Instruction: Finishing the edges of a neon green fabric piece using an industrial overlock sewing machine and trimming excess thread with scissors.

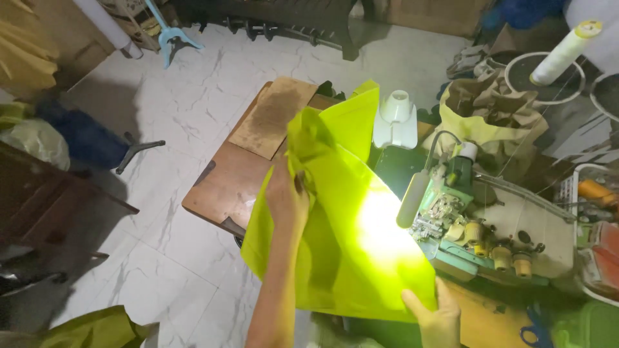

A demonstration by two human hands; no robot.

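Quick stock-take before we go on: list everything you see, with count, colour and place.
fabric piece: one, lime yellow, held over the table
sewing machine: one, green, right of the fabric
machine lamp: one, white, lit, beside the machine
thread cone: one, cream, top right
wooden table: one, brown, centre
board: one, tan, on the table's far end
left hand: gripping the fabric's upper part
right hand: holding the fabric's lower corner

Green sewing machine (480, 229), white thread cone (564, 53), wooden table (225, 183).
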